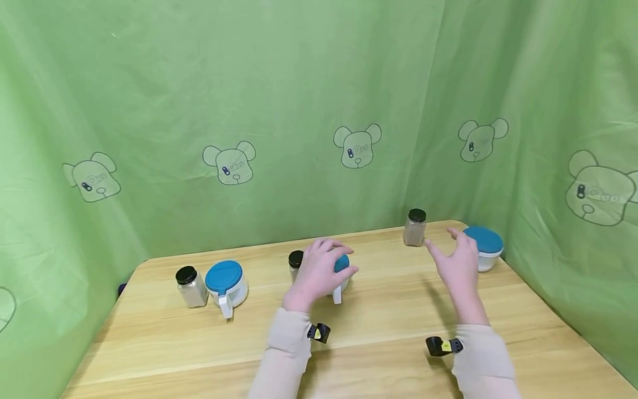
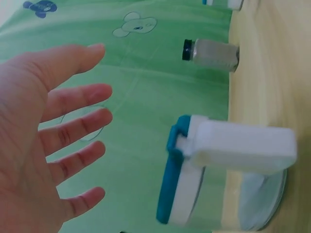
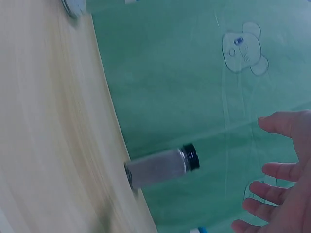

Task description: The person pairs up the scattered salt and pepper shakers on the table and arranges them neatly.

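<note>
In the head view my left hand (image 1: pixel 321 271) is spread above the middle blue-lidded pot (image 1: pixel 341 263), covering much of it; its white handle shows below. The left wrist view has this pot (image 2: pixel 182 179) close by, apart from the fingers. A black-capped jar (image 1: pixel 295 259) is partly hidden behind the left hand. On the right, my right hand (image 1: pixel 459 271) is raised with fingers parted, between a black-capped jar (image 1: pixel 415 228) and another blue-lidded pot (image 1: pixel 484 244), which it partly covers. That jar (image 3: pixel 158 167) stands upright, apart from the right hand, in the right wrist view.
At the table's left stand another black-capped jar (image 1: pixel 192 289) and a blue-lidded pot (image 1: pixel 226 282) with its handle facing front. A green curtain (image 1: pixel 299 111) hangs close behind and beside the wooden table (image 1: pixel 379 332).
</note>
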Available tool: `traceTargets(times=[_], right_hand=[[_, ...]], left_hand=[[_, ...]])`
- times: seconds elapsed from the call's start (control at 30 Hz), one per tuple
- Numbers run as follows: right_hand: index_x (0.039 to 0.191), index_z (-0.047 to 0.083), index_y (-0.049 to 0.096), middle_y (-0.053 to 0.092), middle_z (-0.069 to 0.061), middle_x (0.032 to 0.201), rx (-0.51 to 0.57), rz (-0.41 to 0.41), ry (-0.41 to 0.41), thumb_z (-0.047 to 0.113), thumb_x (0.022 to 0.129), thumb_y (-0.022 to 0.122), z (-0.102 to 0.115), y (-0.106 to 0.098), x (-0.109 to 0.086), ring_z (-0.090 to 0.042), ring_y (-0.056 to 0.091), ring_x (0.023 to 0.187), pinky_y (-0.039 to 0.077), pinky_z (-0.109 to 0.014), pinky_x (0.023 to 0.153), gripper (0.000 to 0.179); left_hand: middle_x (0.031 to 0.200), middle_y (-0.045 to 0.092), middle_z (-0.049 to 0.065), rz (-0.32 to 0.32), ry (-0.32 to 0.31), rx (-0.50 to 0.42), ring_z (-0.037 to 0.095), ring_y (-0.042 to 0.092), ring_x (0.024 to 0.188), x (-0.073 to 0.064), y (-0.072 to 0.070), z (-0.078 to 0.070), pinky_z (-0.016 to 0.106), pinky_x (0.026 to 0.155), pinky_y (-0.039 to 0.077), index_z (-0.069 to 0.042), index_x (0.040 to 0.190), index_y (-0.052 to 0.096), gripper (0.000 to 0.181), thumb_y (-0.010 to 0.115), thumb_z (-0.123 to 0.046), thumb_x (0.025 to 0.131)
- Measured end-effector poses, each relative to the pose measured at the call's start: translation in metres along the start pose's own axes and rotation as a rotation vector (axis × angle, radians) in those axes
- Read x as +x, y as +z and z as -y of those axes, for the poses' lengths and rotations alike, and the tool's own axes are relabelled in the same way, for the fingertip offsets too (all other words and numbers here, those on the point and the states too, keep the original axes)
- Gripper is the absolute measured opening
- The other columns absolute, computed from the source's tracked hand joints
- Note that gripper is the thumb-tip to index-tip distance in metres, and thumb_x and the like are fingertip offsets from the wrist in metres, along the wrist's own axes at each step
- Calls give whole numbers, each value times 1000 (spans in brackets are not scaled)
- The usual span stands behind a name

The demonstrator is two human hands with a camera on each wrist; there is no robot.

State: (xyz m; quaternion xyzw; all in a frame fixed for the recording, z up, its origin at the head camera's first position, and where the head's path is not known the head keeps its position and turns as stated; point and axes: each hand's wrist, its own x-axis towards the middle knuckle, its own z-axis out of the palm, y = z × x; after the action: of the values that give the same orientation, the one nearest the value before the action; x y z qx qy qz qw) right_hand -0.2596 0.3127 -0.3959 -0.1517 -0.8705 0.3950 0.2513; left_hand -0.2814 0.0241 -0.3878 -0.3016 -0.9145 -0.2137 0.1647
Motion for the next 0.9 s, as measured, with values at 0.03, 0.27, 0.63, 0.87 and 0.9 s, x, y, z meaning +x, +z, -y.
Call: traceTargets(times=[0.03,0.27,0.63,0.87,0.9], right_hand=[[146,-1,38,38,-30,145,4,-8,5,36,93,62,-3,-2,1,-46,33,135,30,-61,109,69],[148,0,34,34,-29,148,6,-30,81,39,93,62,-19,-15,8,-47,32,136,29,-61,111,73],[150,4,32,26,-30,152,9,-46,168,44,93,58,-37,-25,17,-50,28,137,29,-63,110,75],[151,2,29,23,-31,154,2,-44,210,43,93,59,-50,-28,21,-50,23,140,26,-64,111,77],[151,3,29,23,-30,154,1,-48,210,43,93,59,-52,-28,22,-50,23,140,26,-63,111,77]], left_hand=[[127,62,-4,-3,-4,8,22,49,127,0,2,-1,46,103,41,-25,123,67,41,62,-49,91],[129,61,-5,-40,-27,35,23,48,128,4,12,-10,46,104,40,-26,126,65,45,62,-52,90],[131,60,-4,-82,-51,40,21,49,126,13,29,-29,47,106,39,-27,126,63,45,61,-54,90],[134,58,-6,-54,-88,27,18,47,127,23,41,-41,46,108,37,-29,127,62,46,58,-57,91],[134,58,-6,-59,-88,20,18,47,127,24,43,-42,46,107,37,-29,127,63,46,59,-57,90]])
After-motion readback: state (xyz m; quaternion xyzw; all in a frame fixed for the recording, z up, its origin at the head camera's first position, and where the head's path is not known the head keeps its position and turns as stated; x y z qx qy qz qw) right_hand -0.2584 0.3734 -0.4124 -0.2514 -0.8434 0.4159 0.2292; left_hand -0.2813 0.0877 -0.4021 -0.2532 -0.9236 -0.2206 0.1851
